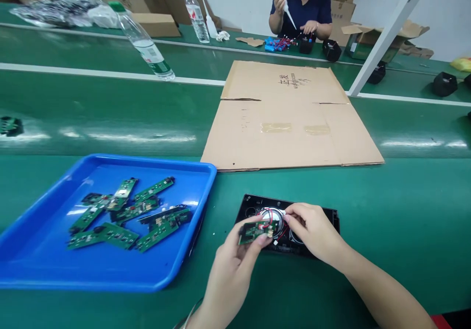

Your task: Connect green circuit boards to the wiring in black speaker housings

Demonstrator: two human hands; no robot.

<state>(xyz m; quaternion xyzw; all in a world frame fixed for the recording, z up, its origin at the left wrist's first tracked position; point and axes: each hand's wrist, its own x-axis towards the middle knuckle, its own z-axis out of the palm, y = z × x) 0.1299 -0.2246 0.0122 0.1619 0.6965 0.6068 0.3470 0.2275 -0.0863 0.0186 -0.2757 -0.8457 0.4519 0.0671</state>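
A green circuit board [253, 232] is pinched between the thumb and fingers of my left hand [232, 265], tilted above a black speaker housing [253, 202]. The housing lies flat on the green table and holds a round silver speaker [271, 214]; a second one is partly hidden beneath my right hand [312, 228]. My right thumb and forefinger are closed on a small white connector [283, 212] by the speaker's edge. Red and black wires [282, 231] loop between the board and the speaker. Another small white plug [275, 242] rests lower on the housing.
To the left stands a blue tray [110, 275] with several circuit boards [121, 235]. A flattened cardboard sheet [294, 147] lies ahead. Across the bench a co-worker [301, 5] holds a white squeeze bottle [287, 7]. A water bottle [147, 49] leans at the upper left.
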